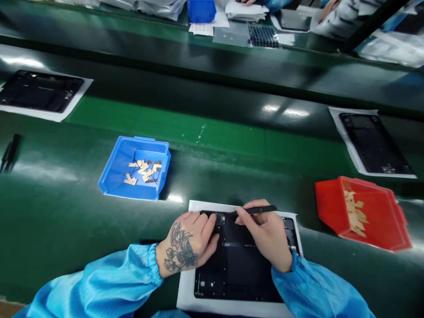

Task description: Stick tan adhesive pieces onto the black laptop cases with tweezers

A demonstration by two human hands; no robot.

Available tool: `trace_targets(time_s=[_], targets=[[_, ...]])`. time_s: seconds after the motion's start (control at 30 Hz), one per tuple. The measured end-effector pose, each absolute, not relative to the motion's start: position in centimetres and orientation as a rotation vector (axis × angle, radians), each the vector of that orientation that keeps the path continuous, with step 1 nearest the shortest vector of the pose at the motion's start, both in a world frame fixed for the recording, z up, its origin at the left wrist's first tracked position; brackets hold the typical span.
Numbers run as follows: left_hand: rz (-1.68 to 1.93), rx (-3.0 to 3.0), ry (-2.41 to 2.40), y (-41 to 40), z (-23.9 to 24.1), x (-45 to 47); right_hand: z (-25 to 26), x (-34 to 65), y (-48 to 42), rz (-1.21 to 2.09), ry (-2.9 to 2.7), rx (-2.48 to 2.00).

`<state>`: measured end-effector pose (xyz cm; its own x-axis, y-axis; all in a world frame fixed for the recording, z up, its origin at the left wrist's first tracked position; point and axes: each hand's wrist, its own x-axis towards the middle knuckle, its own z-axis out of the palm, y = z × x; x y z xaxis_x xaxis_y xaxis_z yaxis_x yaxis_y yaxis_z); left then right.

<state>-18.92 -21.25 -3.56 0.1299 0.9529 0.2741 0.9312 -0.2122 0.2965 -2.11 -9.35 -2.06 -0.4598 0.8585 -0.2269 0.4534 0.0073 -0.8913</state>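
Black panel (241,269), tweezers (261,209), tabs (144,170) in blue bin (112,176) and red bin (380,221)

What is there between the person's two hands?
In the head view, the black panel on its white sheet lies between the left hand and the right hand, whose thin black tool points into the gap.

A glossy green workbench (232,128) reflects white overhead light glare (294,112) in patches.

The left hand (185,245) hides one panel (241,269) corner; the tool (260,209) tip seems too small to tell.
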Motion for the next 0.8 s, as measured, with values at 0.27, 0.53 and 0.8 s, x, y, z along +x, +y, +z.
trace_targets(time_s=[0.27, 0.53, 0.8], targets=[[0.64, 2.298, 1.93, -21.38, -3.4, -18.89, -1.86, -2.27, -9.47, 1.364, -1.98, -1.33], [0.683, 2.306, 1.956, -21.03, -3.02, -18.74, -1.97, -2.16, -9.81, 1.068, -2.198, -1.139], [0.705, 2.233, 1.885, -21.18, -3.44, -18.93, -1.17, -1.98, -9.81, 0.856, -2.259, -1.036]])
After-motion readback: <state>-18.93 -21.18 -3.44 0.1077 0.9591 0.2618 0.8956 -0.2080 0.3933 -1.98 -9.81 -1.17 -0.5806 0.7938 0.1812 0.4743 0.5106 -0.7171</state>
